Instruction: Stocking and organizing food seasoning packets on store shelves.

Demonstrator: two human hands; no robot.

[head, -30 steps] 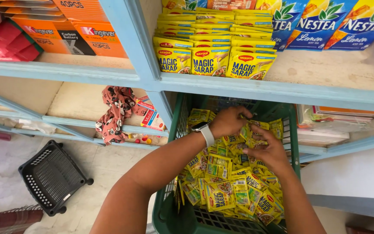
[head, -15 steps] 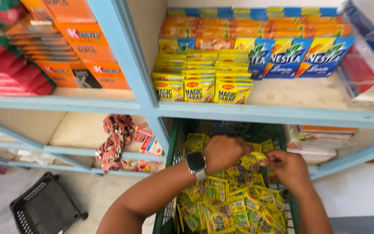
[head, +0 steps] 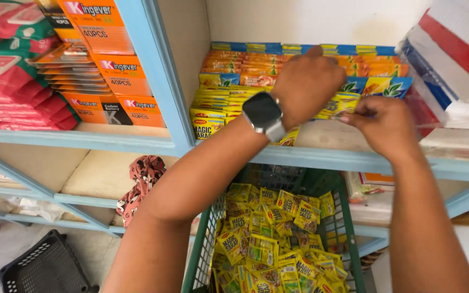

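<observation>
1. On pale-blue wooden shelf (head: 137,142): left hand (head: 306,82) and right hand (head: 382,126), both pinched around small yellow foil sachets (head: 338,103).
2. Below shelf: green plastic basket (head: 202,255), full of loose sachets.
3. Risk, judged: thin pinch slipping, sachets toppling off shelf edge.

Orange boxes (head: 112,70) stacked far left; red packets (head: 6,92) beside them. Patterned red cloth (head: 142,182) on lower shelf. Black basket (head: 42,268) near left, on floor.

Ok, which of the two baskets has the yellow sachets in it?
The green basket right below the person's arms, heaped with yellow sachets. The black basket on the floor at lower left shows none in the part visible.
</observation>
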